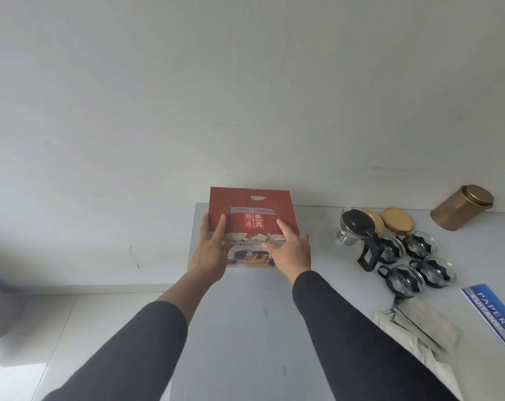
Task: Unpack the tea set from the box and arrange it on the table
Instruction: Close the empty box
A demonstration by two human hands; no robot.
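A red tea-set box [252,205] with white characters sits at the far left corner of the grey table [245,328], its lid closed. My left hand [212,250] grips its left side and my right hand [288,250] lies over its front right part. To the right stands a glass teapot [354,235] with a black lid and handle. Beside it are several glass cups in black holders [419,244]. Two round wooden lids [397,221] lie behind them.
A copper-coloured tin [462,208] stands at the back right against the white wall. Grey-beige paper packets [419,331] and a blue receipt book [494,316] lie at the right front. The table's left edge drops to a pale tiled floor [57,328].
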